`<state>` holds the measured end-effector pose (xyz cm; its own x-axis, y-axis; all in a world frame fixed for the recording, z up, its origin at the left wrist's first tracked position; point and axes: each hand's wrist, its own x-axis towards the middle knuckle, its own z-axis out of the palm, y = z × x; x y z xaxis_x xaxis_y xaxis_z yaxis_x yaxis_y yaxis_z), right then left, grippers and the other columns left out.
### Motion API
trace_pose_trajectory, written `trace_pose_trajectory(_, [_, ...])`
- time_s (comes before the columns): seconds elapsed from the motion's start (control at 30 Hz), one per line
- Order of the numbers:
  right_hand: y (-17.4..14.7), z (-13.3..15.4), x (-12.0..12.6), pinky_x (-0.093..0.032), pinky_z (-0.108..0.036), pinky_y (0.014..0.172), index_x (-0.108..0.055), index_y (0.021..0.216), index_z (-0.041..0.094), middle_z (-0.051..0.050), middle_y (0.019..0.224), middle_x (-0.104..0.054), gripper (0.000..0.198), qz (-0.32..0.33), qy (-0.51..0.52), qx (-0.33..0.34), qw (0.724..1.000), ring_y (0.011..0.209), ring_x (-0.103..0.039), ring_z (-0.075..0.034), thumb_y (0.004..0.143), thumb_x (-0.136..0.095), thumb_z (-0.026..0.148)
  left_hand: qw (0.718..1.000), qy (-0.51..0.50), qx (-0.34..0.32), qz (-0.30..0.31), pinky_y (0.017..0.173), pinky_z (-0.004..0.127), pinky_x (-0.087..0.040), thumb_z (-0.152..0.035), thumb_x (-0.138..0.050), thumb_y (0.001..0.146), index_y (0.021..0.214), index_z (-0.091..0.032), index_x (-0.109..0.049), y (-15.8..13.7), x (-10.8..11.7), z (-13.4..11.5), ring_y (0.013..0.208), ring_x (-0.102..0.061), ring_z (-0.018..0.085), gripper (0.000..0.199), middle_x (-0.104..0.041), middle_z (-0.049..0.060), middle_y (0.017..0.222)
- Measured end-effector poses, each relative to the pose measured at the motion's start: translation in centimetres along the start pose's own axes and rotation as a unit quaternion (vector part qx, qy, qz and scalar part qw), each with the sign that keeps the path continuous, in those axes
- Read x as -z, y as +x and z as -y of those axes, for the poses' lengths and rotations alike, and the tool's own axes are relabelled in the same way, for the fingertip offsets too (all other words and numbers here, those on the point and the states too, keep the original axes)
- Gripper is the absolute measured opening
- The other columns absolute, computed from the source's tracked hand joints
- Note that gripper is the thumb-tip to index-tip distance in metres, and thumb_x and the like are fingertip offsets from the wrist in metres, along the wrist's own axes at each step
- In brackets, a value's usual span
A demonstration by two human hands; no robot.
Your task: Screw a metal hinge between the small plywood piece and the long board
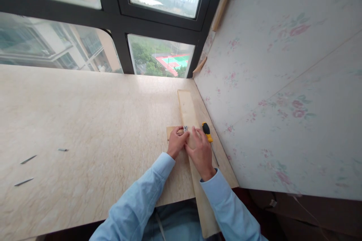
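Observation:
A long pale wooden board [188, 107] lies along the right part of the ledge, its near end jutting past the front edge. At the board's left edge, my left hand [177, 140] is closed, its thumb and fingers pinching a small shiny metal piece [185, 128] whose kind I cannot make out. My right hand [201, 151] is wrapped over the board from the right, its thumb near the left hand. A short flat piece of wood [169, 131] lies beneath the left fingers, partly hidden. Just right of the right hand is a yellow-and-black screwdriver [207, 131].
Several thin dark metal pieces, such as this pointed one [28, 159], lie on the left of the marble-patterned ledge [98, 120]. A flowered wall [268, 83] bounds the right side. Dark-framed windows [161, 26] stand at the back.

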<state>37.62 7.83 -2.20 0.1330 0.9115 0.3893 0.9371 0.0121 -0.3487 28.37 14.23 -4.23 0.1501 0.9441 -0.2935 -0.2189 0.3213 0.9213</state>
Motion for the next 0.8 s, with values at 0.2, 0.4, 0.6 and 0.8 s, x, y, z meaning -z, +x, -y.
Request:
trace_pose_trajectory(0.2, [-0.12, -0.59, -0.19, -0.044, -0.047, 0.104, -0.045, 0.140, 0.012, -0.019, 0.132, -0.054, 0.064, 0.000, -0.005, -0.011, 1.000, 0.124, -0.050, -0.030, 0.084, -0.064, 0.033, 1.000, -0.004, 0.002, 0.009, 0.049, 0.021, -0.046, -0.022, -0.070, 0.067, 0.100, -0.014, -0.062, 0.22, -0.22, 0.32, 0.053, -0.061, 0.014, 0.035, -0.068, 0.001, 0.063])
trace_pose_trajectory(0.4, [-0.09, -0.93, -0.47, -0.043, -0.047, 0.104, -0.043, 0.141, 0.012, -0.019, 0.133, -0.053, 0.063, 0.003, 0.002, -0.010, 1.000, 0.126, -0.048, -0.030, 0.085, -0.063, 0.034, 1.000, -0.017, 0.012, 0.017, 0.050, 0.021, -0.047, -0.025, -0.072, 0.067, 0.102, -0.013, -0.061, 0.50, -0.13, 0.59, 0.055, -0.061, 0.013, 0.038, -0.068, 0.001, 0.066])
trace_pose_trajectory(0.6, [-0.07, -0.85, -0.52, -0.043, -0.048, 0.104, -0.048, 0.139, 0.015, -0.018, 0.132, -0.054, 0.059, 0.001, -0.006, -0.003, 1.000, 0.124, -0.049, -0.030, 0.085, -0.063, 0.034, 0.998, -0.046, 0.025, 0.023, 0.049, 0.021, -0.047, -0.026, -0.073, 0.066, 0.100, -0.014, -0.060, 0.57, 0.01, 0.59, 0.056, -0.062, 0.013, 0.038, -0.068, 0.002, 0.067])
trace_pose_trajectory(0.8, [-0.01, -0.66, -0.60, -0.043, -0.049, 0.103, -0.055, 0.134, 0.018, -0.017, 0.132, -0.054, 0.054, 0.015, -0.021, -0.002, 1.000, 0.123, -0.049, -0.031, 0.083, -0.065, 0.033, 0.998, -0.057, 0.029, 0.026, 0.050, 0.019, -0.046, -0.029, -0.075, 0.066, 0.101, -0.014, -0.059, 0.47, 0.18, 0.37, 0.056, -0.061, 0.012, 0.042, -0.068, 0.001, 0.068])
